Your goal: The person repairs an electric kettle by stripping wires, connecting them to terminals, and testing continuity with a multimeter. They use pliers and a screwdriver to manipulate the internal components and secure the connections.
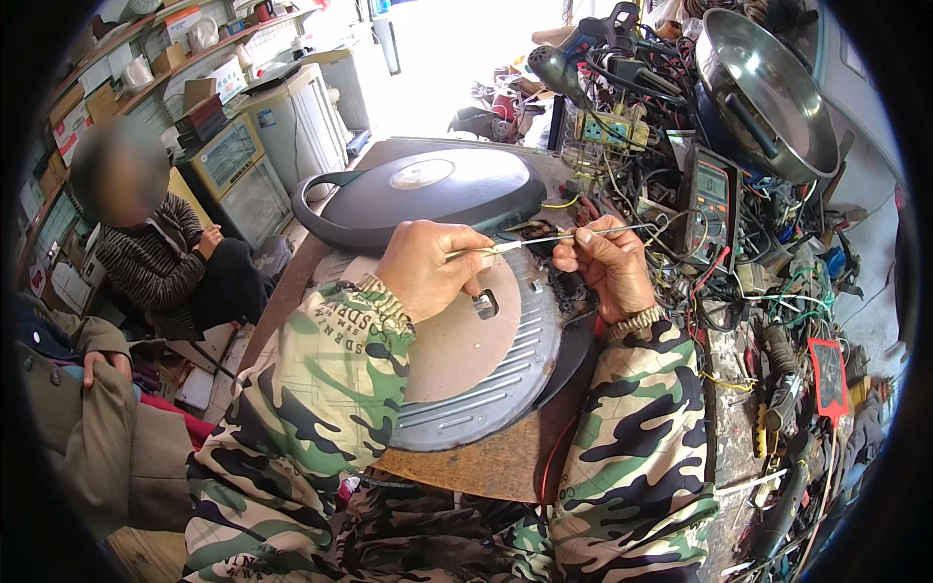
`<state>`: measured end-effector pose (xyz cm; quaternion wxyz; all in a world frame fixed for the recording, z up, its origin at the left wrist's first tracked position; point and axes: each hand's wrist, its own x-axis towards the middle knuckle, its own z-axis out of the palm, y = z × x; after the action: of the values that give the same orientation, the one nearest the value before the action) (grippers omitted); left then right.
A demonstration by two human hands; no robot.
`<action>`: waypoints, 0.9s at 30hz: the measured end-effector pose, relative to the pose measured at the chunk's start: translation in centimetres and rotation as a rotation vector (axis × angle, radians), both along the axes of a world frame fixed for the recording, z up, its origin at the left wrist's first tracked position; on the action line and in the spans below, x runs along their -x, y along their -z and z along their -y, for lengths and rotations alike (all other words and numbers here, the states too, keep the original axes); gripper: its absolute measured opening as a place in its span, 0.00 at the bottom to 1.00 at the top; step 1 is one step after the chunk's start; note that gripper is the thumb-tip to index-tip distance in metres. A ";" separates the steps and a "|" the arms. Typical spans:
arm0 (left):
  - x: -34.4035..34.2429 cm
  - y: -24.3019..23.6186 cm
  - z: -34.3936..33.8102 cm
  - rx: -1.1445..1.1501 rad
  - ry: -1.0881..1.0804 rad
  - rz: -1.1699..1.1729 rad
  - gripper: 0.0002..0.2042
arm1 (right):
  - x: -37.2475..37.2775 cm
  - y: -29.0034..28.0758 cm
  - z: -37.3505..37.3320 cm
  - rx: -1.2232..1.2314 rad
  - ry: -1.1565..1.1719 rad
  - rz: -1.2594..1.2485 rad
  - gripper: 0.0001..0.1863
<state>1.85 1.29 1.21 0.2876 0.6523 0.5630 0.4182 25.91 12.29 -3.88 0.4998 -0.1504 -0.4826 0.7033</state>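
My left hand is closed in a pinch on a thin grey wire with a white sleeve. My right hand pinches the same wire further right, so it stretches between both hands, and its end sticks out past the right fingers. Below them on the bench lies a round appliance base with a ribbed metal rim, a flat beige disc and a small opening near its middle. Behind the left hand rests the dark oval appliance lid with a loop handle. Dark wiring near the right hand is partly hidden.
A multimeter and a large steel pan sit among tangled wires and tools at the right. A red-framed paddle lies lower. Two people are at the left, one seated in a striped top. Cabinets and loaded shelves stand behind.
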 end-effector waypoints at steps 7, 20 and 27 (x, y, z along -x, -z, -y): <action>-0.1 -0.4 0.2 -0.014 0.014 -0.072 0.07 | 0.3 0.1 0.3 0.023 0.065 -0.019 0.05; 0.4 -0.2 -0.1 0.042 0.033 -0.032 0.12 | 0.5 0.3 0.1 0.095 0.094 -0.036 0.05; 0.4 0.1 -0.4 0.055 0.069 0.019 0.14 | 0.5 0.3 0.0 0.127 0.081 -0.056 0.04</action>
<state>1.47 1.69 1.15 0.3249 0.6591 0.5489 0.3986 25.43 12.30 -4.18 0.5306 -0.1814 -0.4163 0.7157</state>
